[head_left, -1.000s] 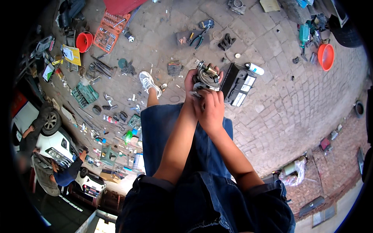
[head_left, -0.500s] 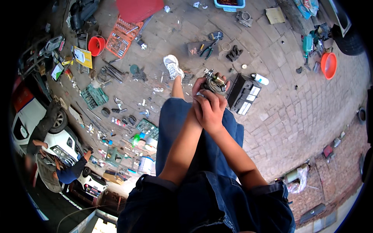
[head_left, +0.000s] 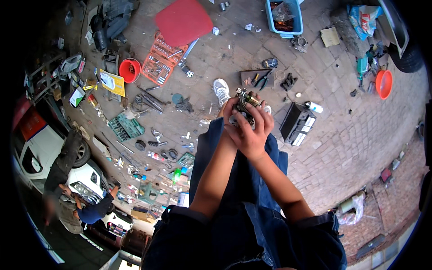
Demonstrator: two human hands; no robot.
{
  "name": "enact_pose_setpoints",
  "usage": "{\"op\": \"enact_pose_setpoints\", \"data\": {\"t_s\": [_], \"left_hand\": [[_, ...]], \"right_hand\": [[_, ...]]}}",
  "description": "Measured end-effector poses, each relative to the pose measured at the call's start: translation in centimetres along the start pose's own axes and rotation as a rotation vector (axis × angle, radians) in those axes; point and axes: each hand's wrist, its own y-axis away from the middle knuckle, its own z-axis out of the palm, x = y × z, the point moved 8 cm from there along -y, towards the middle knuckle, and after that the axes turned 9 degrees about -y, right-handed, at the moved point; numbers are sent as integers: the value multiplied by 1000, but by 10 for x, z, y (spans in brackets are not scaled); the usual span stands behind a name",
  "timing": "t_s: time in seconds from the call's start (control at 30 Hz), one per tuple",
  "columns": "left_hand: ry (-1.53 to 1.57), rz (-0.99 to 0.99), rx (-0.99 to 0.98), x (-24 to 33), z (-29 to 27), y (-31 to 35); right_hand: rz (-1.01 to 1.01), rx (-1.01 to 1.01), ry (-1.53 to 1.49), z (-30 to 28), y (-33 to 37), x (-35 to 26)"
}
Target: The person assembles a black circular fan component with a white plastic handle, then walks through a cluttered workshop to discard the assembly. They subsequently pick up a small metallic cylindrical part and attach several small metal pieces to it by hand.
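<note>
Above my knees, both hands hold a compact metal mechanical part (head_left: pixel 245 96) with brass-coloured and dark pieces at its top. Its exact kind does not show. My left hand (head_left: pixel 228 109) wraps it from the left and below, with its fingers mostly hidden. Over its near side lies my right hand (head_left: pixel 253 132), bent fingers pressed on the part. Beyond it is my white shoe (head_left: pixel 221 91). To the right, a black battery (head_left: pixel 298 123) stands on the paving beside a white spray can (head_left: pixel 314 107).
Pliers (head_left: pixel 262 80) lie on a flat dark box ahead. Left are an orange socket set (head_left: pixel 157 65), a red bucket (head_left: pixel 130 70), a green tool case (head_left: pixel 126 127) and scattered parts. A red stool (head_left: pixel 183 21) stands far ahead. People work by a white car (head_left: pixel 54 155) at far left.
My view has shifted, so the surroundings sit farther right and lower. My right hand's fingers have moved up onto the part's right side. Both hands still hold it.
</note>
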Motion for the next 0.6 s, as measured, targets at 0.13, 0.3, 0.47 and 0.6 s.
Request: {"op": "enact_pose_setpoints", "data": {"t_s": [0.13,0.3,0.47,0.6], "left_hand": [[-16,-28,-226,26,41,2],[-97,40,-164,55,38,-9],[-198,183,-151,77,26,-34],[91,252,-189,82,50,-43]], "right_hand": [[32,-87,-56,23,-31,-5],[31,-89,-167,26,-48,-12],[121,21,-325,11,-69,10],[277,112,-516,10,-88,55]]}}
